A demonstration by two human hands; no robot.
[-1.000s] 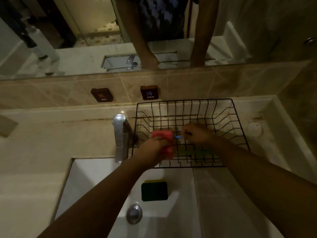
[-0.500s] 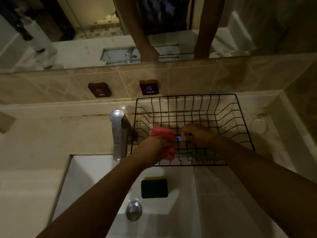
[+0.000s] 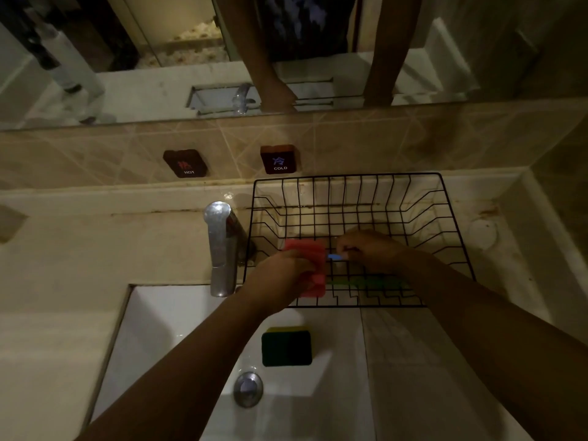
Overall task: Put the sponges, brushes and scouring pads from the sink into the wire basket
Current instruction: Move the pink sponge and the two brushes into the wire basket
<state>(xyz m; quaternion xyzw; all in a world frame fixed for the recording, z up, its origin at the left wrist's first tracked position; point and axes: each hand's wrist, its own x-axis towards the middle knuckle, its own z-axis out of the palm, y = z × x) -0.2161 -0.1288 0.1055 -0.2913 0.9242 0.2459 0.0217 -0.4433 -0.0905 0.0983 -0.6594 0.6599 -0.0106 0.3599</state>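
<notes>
two bare forearms (image 3: 197,354), no sleeves, rings or watch showing.

Dim warm light. Beige tiled wall (image 3: 366,144) under a wide mirror (image 3: 143,58); dark HOT (image 3: 186,163) and COLD plaques (image 3: 279,159) below the mirror.

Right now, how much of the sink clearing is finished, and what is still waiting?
Done: a green item already lies on the floor of the wire basket. In hand: the left hand holds a red sponge over the basket, and the right hand holds a small blue item inside it. Left: one green and yellow sponge still sits in the sink.
</notes>
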